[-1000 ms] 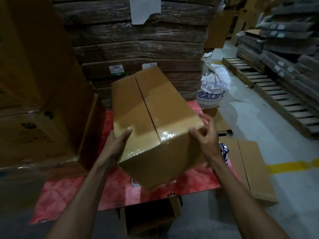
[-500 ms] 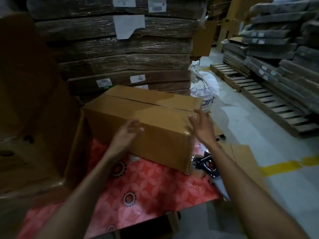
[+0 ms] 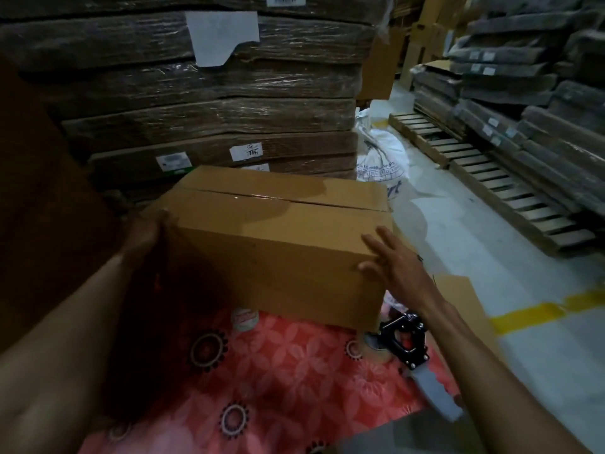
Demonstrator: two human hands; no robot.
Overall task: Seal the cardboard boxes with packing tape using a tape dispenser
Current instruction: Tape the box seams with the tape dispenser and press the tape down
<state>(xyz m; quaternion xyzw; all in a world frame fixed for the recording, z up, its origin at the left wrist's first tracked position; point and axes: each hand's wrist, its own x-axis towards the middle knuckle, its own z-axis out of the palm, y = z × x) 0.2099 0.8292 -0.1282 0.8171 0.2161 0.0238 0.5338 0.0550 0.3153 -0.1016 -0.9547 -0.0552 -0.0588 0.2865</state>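
A closed brown cardboard box rests on a table with a red flowered cloth. Its two top flaps meet in a seam that runs left to right, with a glossy strip of tape along it. My left hand grips the box's near left corner. My right hand lies with fingers spread against the near right corner. A black tape dispenser with a grey handle lies on the cloth just right of the box, under my right forearm.
A tall stack of wrapped flat cardboard rises right behind the table. A large brown carton stands at the left. A white sack, wooden pallets and a yellow floor line are at the right.
The box was tipped on its edge in both hands, then set down flat and turned so the seam runs sideways. My left hand slid from the front face to the left corner.
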